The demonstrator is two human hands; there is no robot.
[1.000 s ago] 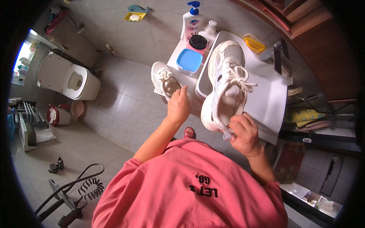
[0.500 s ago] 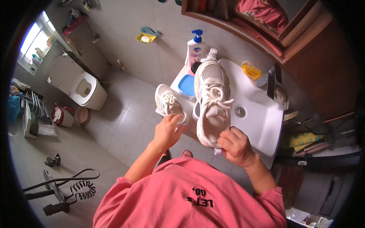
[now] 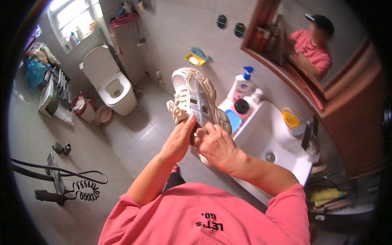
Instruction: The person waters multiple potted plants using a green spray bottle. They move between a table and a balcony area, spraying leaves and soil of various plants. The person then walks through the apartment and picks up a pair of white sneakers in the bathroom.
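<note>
A white lace-up sneaker (image 3: 199,96) is held up in front of me, toe pointing away and turned so its side and chunky sole show. My left hand (image 3: 176,141) is closed at its opening, the thumb along the shoe's side. My right hand (image 3: 218,149) grips the heel end with curled fingers; what the fingertips touch inside is hidden. Below my right hand, a bit of another white shoe (image 3: 203,158) shows, mostly covered by my hands and the held sneaker.
To the right is a white washbasin (image 3: 281,157) with a drain. Along its far left corner stand a blue-pump bottle (image 3: 241,85), a smaller white pump bottle (image 3: 255,97) and a blue-lidded box (image 3: 232,120). A toilet (image 3: 116,92) and red bin (image 3: 85,108) are at far left.
The held sneaker has moved left, off the basin, and rolled onto its side. My left hand has left the other shoe and joined my right hand on this one. The view has shifted.
</note>
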